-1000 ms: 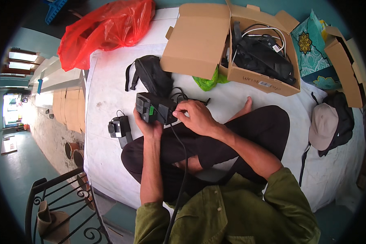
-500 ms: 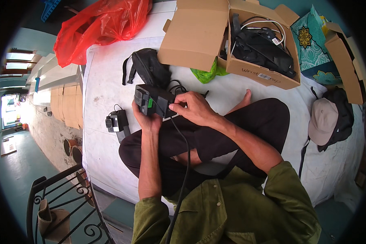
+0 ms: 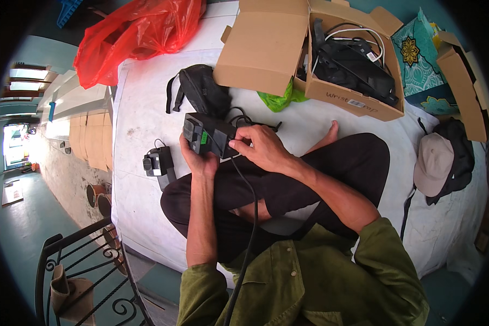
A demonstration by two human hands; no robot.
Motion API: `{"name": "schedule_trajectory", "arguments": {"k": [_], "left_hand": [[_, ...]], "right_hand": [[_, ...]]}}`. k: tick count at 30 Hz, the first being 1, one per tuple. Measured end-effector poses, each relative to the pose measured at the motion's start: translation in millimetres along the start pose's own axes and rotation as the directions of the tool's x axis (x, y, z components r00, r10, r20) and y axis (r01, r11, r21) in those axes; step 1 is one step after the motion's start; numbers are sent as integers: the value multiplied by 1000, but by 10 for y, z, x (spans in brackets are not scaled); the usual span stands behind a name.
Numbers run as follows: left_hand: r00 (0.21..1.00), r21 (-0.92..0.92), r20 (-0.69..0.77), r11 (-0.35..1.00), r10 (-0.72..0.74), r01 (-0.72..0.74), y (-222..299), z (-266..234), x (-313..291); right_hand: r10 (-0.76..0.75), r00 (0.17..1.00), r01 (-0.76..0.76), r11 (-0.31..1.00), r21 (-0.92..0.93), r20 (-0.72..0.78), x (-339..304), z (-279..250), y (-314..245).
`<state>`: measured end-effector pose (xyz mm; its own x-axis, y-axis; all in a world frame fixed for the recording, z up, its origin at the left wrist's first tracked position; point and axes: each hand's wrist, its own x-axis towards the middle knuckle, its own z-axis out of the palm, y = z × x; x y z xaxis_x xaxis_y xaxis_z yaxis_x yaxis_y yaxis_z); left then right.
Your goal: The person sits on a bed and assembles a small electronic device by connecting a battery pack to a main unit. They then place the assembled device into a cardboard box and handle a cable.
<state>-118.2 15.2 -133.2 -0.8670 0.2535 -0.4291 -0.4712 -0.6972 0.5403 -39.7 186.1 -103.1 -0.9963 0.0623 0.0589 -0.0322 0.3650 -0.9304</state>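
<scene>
My left hand (image 3: 202,163) cups a boxy black camera unit (image 3: 218,135) from below and on its left side. A camera with a lens sits at the unit's left end, beside a green label. My right hand (image 3: 262,148) is at the unit's right end, thumb and forefinger pinched together against its edge; what lies between them is too small to tell. From near those fingertips a black cable (image 3: 252,217) runs down over my lap and shirt. Left of my knee, a similar small camera on a black block (image 3: 157,162) rests on the white sheet.
Beyond the unit lie a black pouch (image 3: 205,89) and a green plastic bag (image 3: 280,99). An open cardboard box (image 3: 358,103) holds black straps and cables. A red plastic bag (image 3: 138,43) is far left; a beige cap (image 3: 433,164) lies right. A metal railing (image 3: 87,255) stands lower left.
The whole view has shifted very slightly. Both hands keep the same hold on the camera unit, and nothing has been taken up or let go.
</scene>
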Motion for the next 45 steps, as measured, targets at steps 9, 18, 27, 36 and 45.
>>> {"name": "schedule_trajectory", "arguments": {"k": [9, 18, 27, 36, 45], "left_hand": [[999, -3, 27, 1000, -19, 19, 4, 2, 2], [1000, 6, 15, 1000, -21, 20, 6, 34, -14], [1000, -18, 19, 1000, -9, 10, -1, 64, -19], [998, -31, 18, 998, -61, 61, 20, 87, -33], [999, 21, 29, 1000, -24, 23, 3, 56, -23]], "right_hand": [[8, 1000, -10, 997, 83, 24, -3, 33, 32], [103, 984, -120, 986, 115, 144, 19, -47, -56], [84, 991, -102, 978, 179, 108, 18, -32, -102], [65, 990, -88, 978, 189, 124, 25, -33, -90], [55, 993, -75, 978, 192, 104, 8, -20, -57]]}}
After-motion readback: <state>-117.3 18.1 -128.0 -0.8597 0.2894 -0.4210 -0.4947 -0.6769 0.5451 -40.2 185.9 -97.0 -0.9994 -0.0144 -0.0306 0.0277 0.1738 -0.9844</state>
